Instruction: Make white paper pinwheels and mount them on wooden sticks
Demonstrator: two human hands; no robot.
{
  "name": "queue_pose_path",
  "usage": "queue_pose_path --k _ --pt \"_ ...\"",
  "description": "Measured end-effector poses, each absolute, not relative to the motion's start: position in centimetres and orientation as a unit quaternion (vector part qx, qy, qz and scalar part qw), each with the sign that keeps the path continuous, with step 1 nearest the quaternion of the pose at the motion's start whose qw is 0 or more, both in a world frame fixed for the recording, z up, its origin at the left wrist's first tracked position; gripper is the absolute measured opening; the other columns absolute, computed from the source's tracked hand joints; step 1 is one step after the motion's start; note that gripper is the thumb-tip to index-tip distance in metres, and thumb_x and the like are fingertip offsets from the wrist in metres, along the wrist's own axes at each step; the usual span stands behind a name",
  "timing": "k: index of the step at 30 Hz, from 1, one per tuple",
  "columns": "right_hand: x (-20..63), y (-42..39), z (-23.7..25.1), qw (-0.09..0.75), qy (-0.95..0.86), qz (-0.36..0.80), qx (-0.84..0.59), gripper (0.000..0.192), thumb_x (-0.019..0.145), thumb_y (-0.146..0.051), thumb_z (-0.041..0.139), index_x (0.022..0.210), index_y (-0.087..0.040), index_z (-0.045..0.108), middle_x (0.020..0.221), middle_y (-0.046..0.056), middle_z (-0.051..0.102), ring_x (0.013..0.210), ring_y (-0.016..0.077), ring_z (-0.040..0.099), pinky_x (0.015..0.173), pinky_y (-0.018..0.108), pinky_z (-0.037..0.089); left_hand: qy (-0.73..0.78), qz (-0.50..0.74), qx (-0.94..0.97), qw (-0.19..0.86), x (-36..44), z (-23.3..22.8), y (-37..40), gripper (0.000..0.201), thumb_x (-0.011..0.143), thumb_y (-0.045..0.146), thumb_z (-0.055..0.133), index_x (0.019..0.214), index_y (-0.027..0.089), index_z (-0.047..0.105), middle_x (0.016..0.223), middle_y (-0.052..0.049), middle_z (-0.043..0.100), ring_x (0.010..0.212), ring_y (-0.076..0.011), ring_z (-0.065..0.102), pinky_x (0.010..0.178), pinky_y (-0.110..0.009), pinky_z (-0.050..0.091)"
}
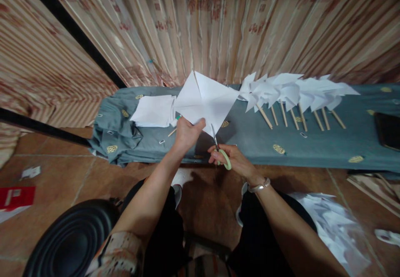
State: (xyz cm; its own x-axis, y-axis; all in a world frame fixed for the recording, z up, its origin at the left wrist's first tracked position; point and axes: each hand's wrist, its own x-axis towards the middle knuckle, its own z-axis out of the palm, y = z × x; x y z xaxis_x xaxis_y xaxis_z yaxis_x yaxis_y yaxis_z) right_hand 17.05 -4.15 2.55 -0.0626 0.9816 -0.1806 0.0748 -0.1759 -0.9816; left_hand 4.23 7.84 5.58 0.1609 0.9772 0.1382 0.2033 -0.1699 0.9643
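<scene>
My left hand (188, 133) grips a square sheet of white paper (215, 93) by its lower left edge, thumb on top. The sheet is turned cornerwise, with a slit running inward from its top corner. In my right hand (236, 159) is a pair of scissors (225, 158) with pale green handles. Their blades meet the paper at its bottom corner, pointing up toward the centre. Left of the sheet lies a stack of white paper (153, 111). A thin stick (172, 132) shows partly beside my left hand.
Several white paper pinwheels (287, 91) on wooden sticks lie in a row on the cloth-covered bench (253, 147). A dark phone-like object (387, 130) rests at the right. Below are a black round stool (73, 243) and a plastic bag of white pieces (339, 231).
</scene>
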Motion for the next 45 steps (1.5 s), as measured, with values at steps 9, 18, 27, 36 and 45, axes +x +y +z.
queue_pose_path --k 9,18,27,36,45 --pt "17.01 -4.12 2.62 0.410 -0.485 0.551 -0.542 0.046 0.078 -0.062 0.065 0.089 -0.017 0.069 0.073 0.004 0.070 0.063 0.0129 0.059 0.058 0.024 0.045 0.466 0.439 0.629 0.441 4.16 5.52 7.87 0.012 0.067 0.026 0.065 0.065 0.015 0.062 0.058 0.000 0.058 0.065 -0.0159 0.058 0.058 -0.022 0.048" --pt "16.96 -4.02 2.58 0.408 -0.483 0.547 -0.548 0.049 0.077 -0.064 0.064 0.085 -0.016 0.068 0.071 0.004 0.068 0.063 0.0123 0.057 0.057 0.024 0.043 0.469 0.427 0.631 0.447 4.13 5.70 7.73 0.013 0.067 0.025 0.064 0.063 0.014 0.061 0.063 -0.002 0.062 0.060 -0.0146 0.056 0.057 -0.023 0.047" --pt "16.77 -3.87 1.85 0.417 -0.481 0.548 -0.542 0.041 0.079 -0.058 0.066 0.085 -0.017 0.068 0.069 0.002 0.067 0.060 0.0111 0.056 0.057 0.023 0.043 0.455 0.437 0.619 0.468 3.87 5.80 7.89 0.015 0.066 0.028 0.065 0.066 0.013 0.065 0.067 -0.005 0.067 0.062 -0.0160 0.058 0.057 -0.024 0.048" --pt "16.39 -3.81 2.21 0.431 -0.460 0.553 -0.545 0.042 0.073 -0.058 0.070 0.083 -0.017 0.068 0.063 0.000 0.064 0.055 0.0102 0.053 0.052 0.022 0.041 0.473 0.434 0.604 0.473 3.75 6.03 7.83 0.016 0.064 0.028 0.066 0.059 0.014 0.061 0.061 -0.003 0.065 0.058 -0.0156 0.058 0.055 -0.024 0.047" --pt "16.47 -3.73 1.87 0.441 -0.462 0.548 -0.541 0.041 0.073 -0.056 0.071 0.085 -0.017 0.069 0.062 0.000 0.064 0.055 0.0102 0.053 0.053 0.023 0.041 0.481 0.434 0.596 0.475 3.69 6.34 7.87 0.016 0.063 0.029 0.066 0.057 0.015 0.060 0.058 -0.003 0.062 0.055 -0.0152 0.055 0.052 -0.025 0.045"
